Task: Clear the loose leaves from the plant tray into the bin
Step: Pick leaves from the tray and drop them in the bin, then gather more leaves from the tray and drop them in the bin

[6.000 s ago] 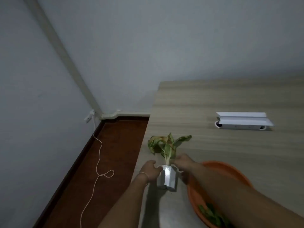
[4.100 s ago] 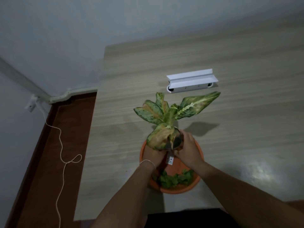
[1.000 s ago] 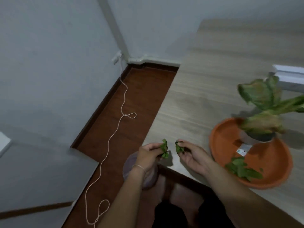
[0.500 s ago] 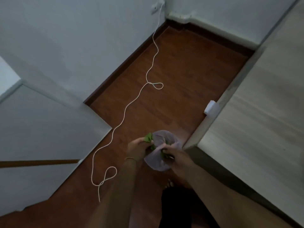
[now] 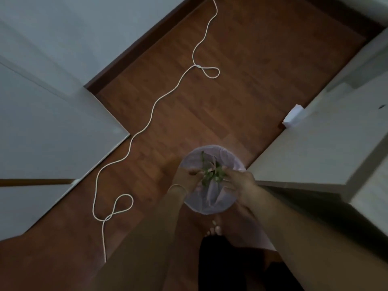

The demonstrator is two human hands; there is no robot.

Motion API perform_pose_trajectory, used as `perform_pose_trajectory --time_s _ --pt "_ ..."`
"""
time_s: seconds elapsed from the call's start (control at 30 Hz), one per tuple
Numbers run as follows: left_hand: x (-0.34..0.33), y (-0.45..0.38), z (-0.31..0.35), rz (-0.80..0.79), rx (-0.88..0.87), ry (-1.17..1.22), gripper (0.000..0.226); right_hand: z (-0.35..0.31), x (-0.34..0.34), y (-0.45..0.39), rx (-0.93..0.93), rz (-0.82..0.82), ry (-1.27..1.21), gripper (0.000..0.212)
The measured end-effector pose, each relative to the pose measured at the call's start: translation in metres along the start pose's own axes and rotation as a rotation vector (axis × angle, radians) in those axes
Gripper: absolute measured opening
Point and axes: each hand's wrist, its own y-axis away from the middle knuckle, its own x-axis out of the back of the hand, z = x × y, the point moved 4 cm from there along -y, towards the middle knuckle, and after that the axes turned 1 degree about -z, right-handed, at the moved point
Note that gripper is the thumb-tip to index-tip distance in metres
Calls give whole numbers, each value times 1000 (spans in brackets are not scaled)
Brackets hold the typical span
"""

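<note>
Two hands (image 5: 212, 181) hold leaves (image 5: 211, 174) over one bin (image 5: 231, 160).

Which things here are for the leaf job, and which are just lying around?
For the job: leaves, bin, left hand, right hand.

Just lying about: white cord on the floor, small white block by the table edge.
</note>
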Motion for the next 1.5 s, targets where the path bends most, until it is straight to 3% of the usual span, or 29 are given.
perform_pose_trajectory --time_s 0.07,0.17,0.23,0.33,0.43,0.57,0.77,0.87,1.03,1.1,1.3,1.5 --pt "-1 -1 -1 2 -52 -95 18 3 -2 -6 -8 19 50 64" --pt "-4 3 -1 -55 -103 -183 24 8 0 -13 -71 47 183 20" --pt "-6 5 -2 -63 -115 -182 27 16 0 -17 -129 47 286 42" --pt "-11 3 -5 -38 -142 -152 24 21 2 -13 -149 83 330 17" --pt "-15 4 -7 -40 -167 -123 26 25 4 -9 -151 54 344 43" --pt "-11 11 -6 3 -158 -50 26 24 11 -2 -102 86 349 47" --pt "10 43 13 90 -60 179 12 -10 -5 37 -34 138 143 52" --pt "24 77 41 77 -14 327 12 -40 -19 74 -40 49 28 26" --pt "57 158 123 147 -154 418 20 -119 -46 167 102 -94 -167 11" --pt "63 196 160 138 -223 432 22 -152 -48 215 145 -181 -220 17" --pt "35 299 254 40 -332 500 23 -216 37 331 284 -239 -328 22" --pt "-63 383 322 -128 -434 438 19 -221 209 401 406 -182 -411 26"
